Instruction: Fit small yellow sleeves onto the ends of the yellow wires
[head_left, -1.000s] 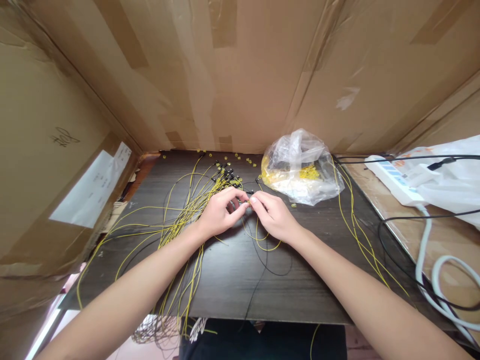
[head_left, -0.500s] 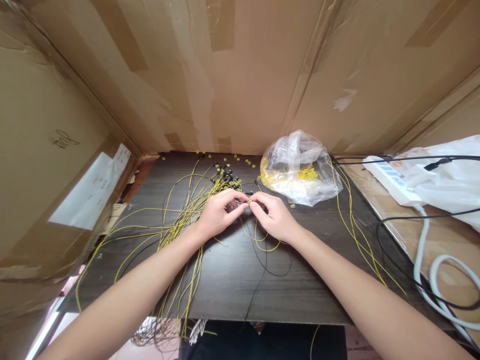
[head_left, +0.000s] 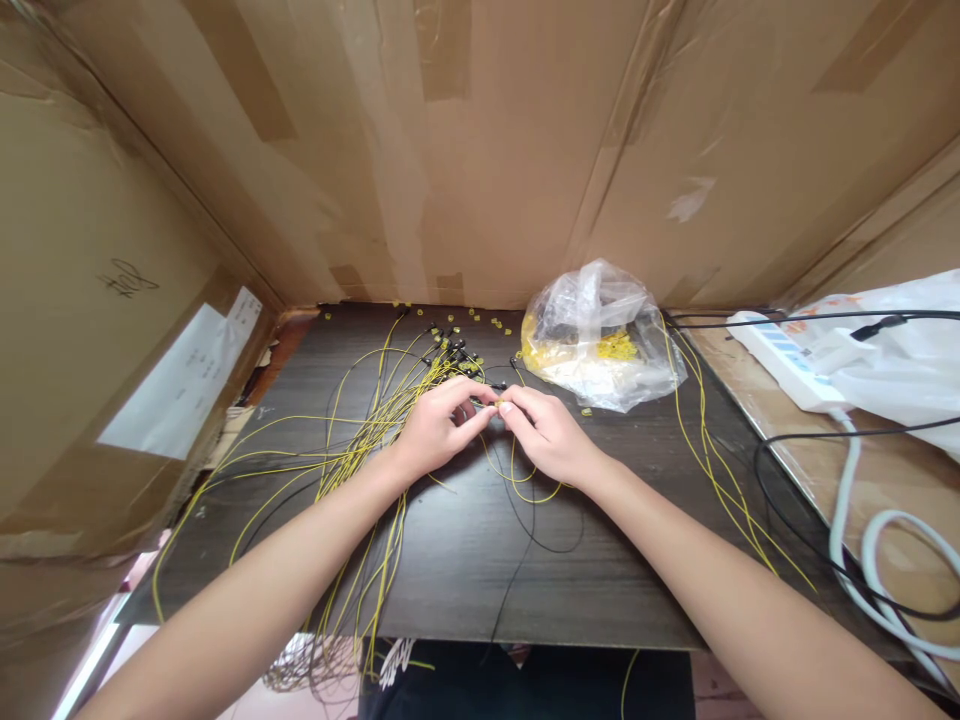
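My left hand (head_left: 444, 425) and my right hand (head_left: 545, 432) meet fingertip to fingertip over the middle of the dark tabletop (head_left: 480, 590). Between them is a small yellow plastic piece (head_left: 500, 403), pinched by my right thumb and forefinger and mostly covered. The left thumb and forefinger are closed at its other side on a thin wire, whose end is hidden. Yellow and black wire loops (head_left: 541, 500) hang below the right hand. Beyond the left hand lies a bundle of yellow wires (head_left: 356, 455) with black tips (head_left: 455, 352) among loose yellow pieces.
A clear plastic bag (head_left: 600, 372) of yellow pieces stands at the back right. More yellow wires (head_left: 705, 440) run along the right side. A white power strip (head_left: 784, 365) and pale cable (head_left: 841, 510) lie farther right. Cardboard walls (head_left: 495, 180) enclose the back and sides.
My right fingertips have shifted slightly over the yellow piece, so less of it shows. Otherwise the hands and wires keep their places.
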